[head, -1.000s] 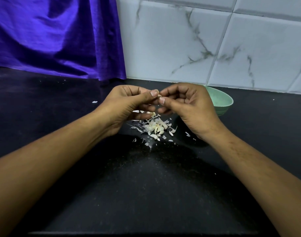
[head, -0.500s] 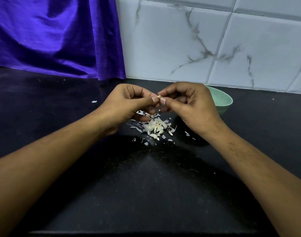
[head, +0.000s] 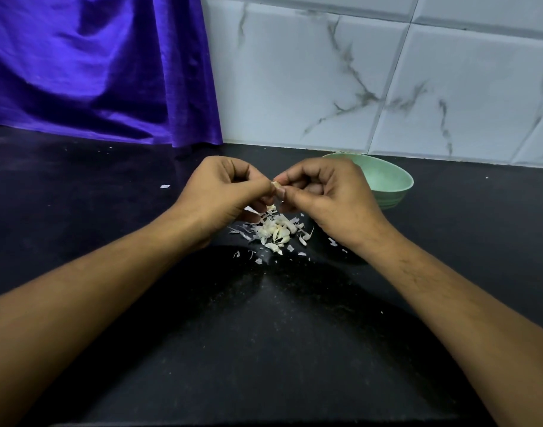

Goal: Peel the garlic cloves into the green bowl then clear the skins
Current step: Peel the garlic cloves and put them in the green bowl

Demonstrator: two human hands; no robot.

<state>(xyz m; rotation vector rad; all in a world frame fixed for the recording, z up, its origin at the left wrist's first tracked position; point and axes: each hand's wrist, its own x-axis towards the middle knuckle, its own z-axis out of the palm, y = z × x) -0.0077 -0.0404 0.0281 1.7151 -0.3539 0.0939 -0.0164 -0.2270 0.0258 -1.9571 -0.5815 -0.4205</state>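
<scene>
Purple cloth [head: 94, 72] hangs at the far left behind the black counter [head: 264, 349]. The left hand [head: 224, 192] and right hand [head: 325, 195], fingers curled, pinch 1 garlic clove [head: 276, 188] between them above the pile of skins [head: 275, 231]. The green bowl [head: 390, 180] sits just behind the right hand.

Two bare arms reach from the near edge of the black stone counter [head: 264, 349] and meet in the middle. The left hand [head: 224, 192] and right hand [head: 328, 195] curl their fingers, and both pinch one small pale garlic clove [head: 276, 187].
</scene>
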